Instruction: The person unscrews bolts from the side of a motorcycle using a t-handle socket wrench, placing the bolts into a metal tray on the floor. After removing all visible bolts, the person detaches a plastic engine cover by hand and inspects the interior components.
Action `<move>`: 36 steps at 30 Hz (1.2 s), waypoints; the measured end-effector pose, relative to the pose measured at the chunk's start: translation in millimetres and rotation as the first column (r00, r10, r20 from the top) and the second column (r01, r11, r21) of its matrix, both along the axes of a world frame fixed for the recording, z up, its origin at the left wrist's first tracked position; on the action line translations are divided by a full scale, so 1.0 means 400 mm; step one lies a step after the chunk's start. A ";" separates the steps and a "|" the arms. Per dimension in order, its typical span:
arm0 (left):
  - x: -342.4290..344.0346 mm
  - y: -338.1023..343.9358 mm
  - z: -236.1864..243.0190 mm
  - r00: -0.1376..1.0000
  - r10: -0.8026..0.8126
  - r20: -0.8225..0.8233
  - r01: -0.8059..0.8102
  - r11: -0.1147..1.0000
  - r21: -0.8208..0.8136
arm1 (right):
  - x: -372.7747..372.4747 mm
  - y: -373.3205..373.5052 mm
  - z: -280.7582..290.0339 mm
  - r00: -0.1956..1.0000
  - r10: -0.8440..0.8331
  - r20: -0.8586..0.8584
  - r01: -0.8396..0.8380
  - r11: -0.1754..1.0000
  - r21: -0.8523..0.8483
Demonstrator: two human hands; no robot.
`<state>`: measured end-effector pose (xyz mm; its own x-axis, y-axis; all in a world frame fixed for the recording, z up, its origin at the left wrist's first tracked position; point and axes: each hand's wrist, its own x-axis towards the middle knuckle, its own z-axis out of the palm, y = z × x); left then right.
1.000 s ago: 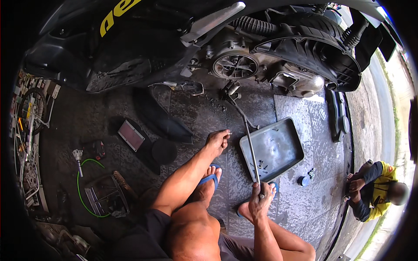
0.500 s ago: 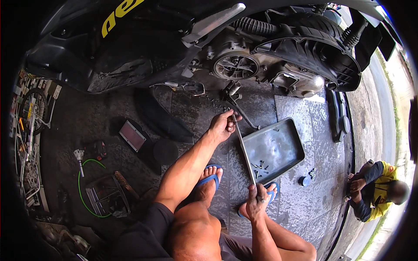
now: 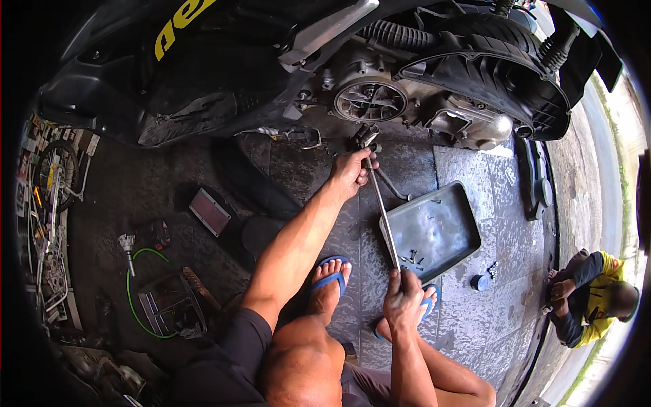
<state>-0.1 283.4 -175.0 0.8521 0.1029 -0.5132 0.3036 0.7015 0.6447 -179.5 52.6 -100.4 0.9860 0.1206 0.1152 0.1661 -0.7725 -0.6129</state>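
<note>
My left hand [image 3: 352,169] is closed around the far part of a long, thin metal bar [image 3: 384,217], just short of the scooter's stand spring [image 3: 369,136]. Wrapped round the bar's near end is my right hand [image 3: 403,296], held low in front of my right foot. The bar slants across the left edge of a grey metal tray [image 3: 468,203], where several bolts [image 3: 413,260] lie in the near left corner. Whether the bar's far tip touches the stand is hidden by my left fingers. The side stand leg [image 3: 391,182] runs down toward the tray.
Above my hands is a black scooter [image 3: 224,74] with its round engine part [image 3: 369,100] exposed. A blue cap [image 3: 479,282] and small nuts [image 3: 493,271] lie right of the tray. A person [image 3: 590,295] sits at the right. Leftward are a filter panel [image 3: 209,212] and a green hose [image 3: 133,298].
My left hand has moved away from me, toward the stand spring. My right hand has risen slightly with the bar, and its fingers are now curled more fully round it.
</note>
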 end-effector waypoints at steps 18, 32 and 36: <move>0.083 0.013 0.018 0.998 0.041 0.036 -0.037 0.993 -0.114 | 0.028 0.086 -0.075 0.955 -0.115 -0.275 0.231 0.868 0.439; -0.016 -0.002 0.018 0.995 -0.101 -0.009 0.101 0.992 0.071 | 0.040 0.156 -0.108 0.938 -0.112 -0.327 0.281 0.797 0.535; -0.227 -0.049 -0.001 0.642 -0.757 0.124 0.684 0.638 0.353 | 0.057 0.172 -0.114 0.625 0.466 -0.626 0.775 -0.276 0.568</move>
